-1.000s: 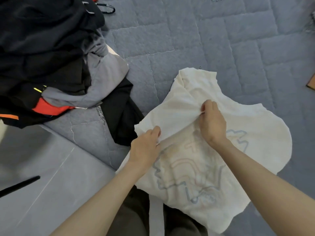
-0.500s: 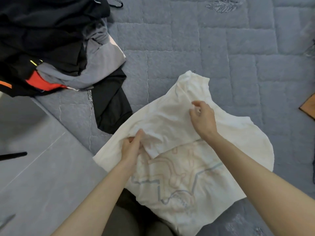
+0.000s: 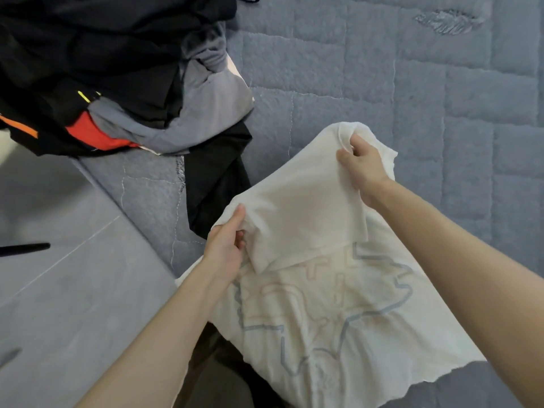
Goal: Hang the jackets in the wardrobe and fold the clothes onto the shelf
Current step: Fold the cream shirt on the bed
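Shirt (image 3: 309, 207): cream-white, faint print of angular grey-blue and pale peach outlines. Quilt (image 3: 412, 92): blue-grey, stitched in squares. Clothes pile (image 3: 112, 69): mostly black, grey piece, red-orange patch, orange stripe, small yellow-green mark. Floor (image 3: 59, 290): grey tiles, pale joints.

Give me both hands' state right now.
Left hand: closed, gripping the white shirt.
Right hand: closed, pinching the white shirt's far edge.

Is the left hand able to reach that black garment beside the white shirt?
Probably yes, once it lets go: the left hand grips the white shirt, but the black garment lies uncovered right beside it.
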A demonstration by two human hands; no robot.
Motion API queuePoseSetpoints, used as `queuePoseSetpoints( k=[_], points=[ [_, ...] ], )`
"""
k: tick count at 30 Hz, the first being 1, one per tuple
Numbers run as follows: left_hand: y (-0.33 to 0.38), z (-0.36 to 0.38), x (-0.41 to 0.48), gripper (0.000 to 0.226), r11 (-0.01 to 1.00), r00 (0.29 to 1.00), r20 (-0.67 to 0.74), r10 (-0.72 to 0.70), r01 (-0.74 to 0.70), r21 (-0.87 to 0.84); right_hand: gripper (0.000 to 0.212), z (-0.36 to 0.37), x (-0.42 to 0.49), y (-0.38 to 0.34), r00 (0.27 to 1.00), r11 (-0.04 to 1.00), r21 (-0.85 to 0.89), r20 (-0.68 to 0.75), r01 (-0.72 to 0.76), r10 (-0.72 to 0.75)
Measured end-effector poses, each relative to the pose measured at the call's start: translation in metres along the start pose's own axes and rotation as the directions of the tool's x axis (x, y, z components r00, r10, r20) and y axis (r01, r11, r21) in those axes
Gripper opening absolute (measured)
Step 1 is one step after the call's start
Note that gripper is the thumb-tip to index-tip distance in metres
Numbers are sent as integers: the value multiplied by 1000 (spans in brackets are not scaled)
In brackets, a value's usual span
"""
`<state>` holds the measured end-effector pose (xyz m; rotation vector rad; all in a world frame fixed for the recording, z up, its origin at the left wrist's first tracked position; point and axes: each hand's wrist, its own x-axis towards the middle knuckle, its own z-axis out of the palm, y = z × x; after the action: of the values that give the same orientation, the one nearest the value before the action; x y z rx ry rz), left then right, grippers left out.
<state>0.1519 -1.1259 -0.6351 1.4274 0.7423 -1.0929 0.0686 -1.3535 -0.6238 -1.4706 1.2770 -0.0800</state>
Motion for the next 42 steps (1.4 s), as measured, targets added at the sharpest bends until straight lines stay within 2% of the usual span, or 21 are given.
queuePoseSetpoints(
  k=[3, 4, 6, 7, 8, 10, 12, 14, 18, 19, 22, 25, 27, 30, 33, 37, 40, 42],
  points=[
    [8, -2, 12, 21, 999, 999, 29, 42, -42, 0, 35, 11, 14, -10, 995, 997, -61, 90, 43, -37],
    [8, -5, 14, 19, 995, 996, 56, 68, -72, 67, 36, 15, 17, -11, 991, 994, -102, 132, 44, -30],
    [8, -14, 15, 7, 934, 983, 137, 122, -160, 319, 62, 22, 20, -6, 981, 985, -165, 192, 45, -13],
    [6, -19, 14, 16, 888, 973, 171, 155, -213, 408, 71, 25, 18, -2, 988, 982, -186, 153, 36, -8],
    [3, -22, 12, 27, 868, 966, 178, 187, -247, 430, 70, 28, 16, 2, 997, 977, -212, 70, 26, -11],
    [-4, -22, 5, 43, 861, 957, 147, 251, -290, 419, 56, 29, 9, 11, 994, 964, -263, -113, -33, 3],
    [-14, -20, -1, 54, 831, 945, 141, 296, -328, 449, 50, 25, -1, 24, 976, 933, -336, -211, -126, 56],
    [-25, -18, -4, 53, 784, 952, 157, 264, -307, 540, 46, 20, -16, 41, 970, 871, -462, -234, -170, 65],
    [-42, -19, -7, 27, 764, 991, 76, 112, -135, 631, 46, 12, -50, 71, 979, 732, -679, -181, -57, -93],
    [-46, -21, -7, 28, 745, 994, 57, 99, -111, 658, 42, 9, -54, 75, 975, 730, -683, -184, -38, -122],
    [-53, -23, -7, 35, 690, 996, 55, 69, -88, 719, 29, -3, -57, 81, 950, 824, -565, -277, -39, -145],
    [-63, -20, -10, 35, 654, 997, 81, 2, -62, 754, 16, -14, -61, 89, 954, 881, -471, -279, -39, -107],
    [-69, -16, -13, 36, 617, 995, 73, -70, -15, 787, 16, -18, -71, 99, 956, 906, -421, -279, -40, -88],
    [-85, -9, -22, 38, 511, 987, 71, -142, 12, 859, 18, -29, -99, 123, 925, 939, -343, -364, -21, -112],
    [-113, 0, -37, 29, 429, 972, 203, -118, -134, 893, 20, -51, -135, 158, 898, 930, -366, -419, -30, -136],
    [-159, 25, -59, 21, 309, 903, 423, -74, -383, 870, 26, -94, -189, 214, 865, 910, -401, -488, -105, -115],
    [-193, 49, -77, 16, 223, 848, 527, -50, -505, 834, 30, -127, -228, 250, 779, 914, -327, -627, -240, -20],
    [-215, 63, -89, 20, 168, 796, 603, -58, -587, 792, 34, -143, -247, 272, 704, 922, -207, -705, -328, 92]
  ],
)
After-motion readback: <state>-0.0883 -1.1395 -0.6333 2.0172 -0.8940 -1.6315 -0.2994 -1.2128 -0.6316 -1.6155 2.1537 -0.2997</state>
